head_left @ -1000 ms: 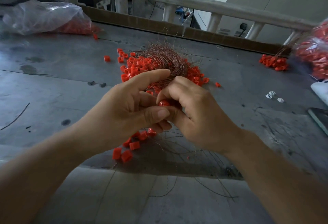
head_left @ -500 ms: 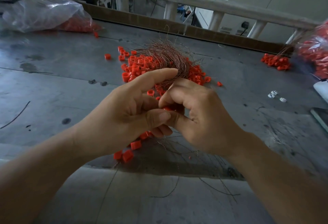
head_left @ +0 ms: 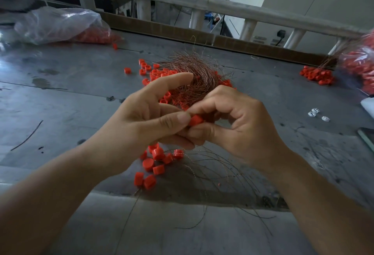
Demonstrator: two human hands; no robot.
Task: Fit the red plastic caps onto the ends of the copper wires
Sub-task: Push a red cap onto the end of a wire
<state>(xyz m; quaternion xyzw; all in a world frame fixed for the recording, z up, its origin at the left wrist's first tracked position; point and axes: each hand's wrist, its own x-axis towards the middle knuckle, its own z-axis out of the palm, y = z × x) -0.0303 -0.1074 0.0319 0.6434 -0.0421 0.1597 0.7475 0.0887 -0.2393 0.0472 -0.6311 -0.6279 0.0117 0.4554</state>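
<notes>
far left: clear bag point(head_left: 60, 25) of caps | left hand point(head_left: 145, 121) index raised, thumb pinching red cap point(head_left: 196, 120) | cap held mid-scene over capped wires point(head_left: 157, 157); hands partly hide copper wire bundle point(head_left: 194, 80) | right hand point(head_left: 238, 125) pinching same cap | right: white clips point(head_left: 314, 112), far cap pile point(head_left: 317, 75)

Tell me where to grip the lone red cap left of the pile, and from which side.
Pinch the lone cap across its curved side wall, coming down from above. It is a short cylinder sitting alone on the table, apart from the pile and wires, so there is likely room on either side.
</notes>
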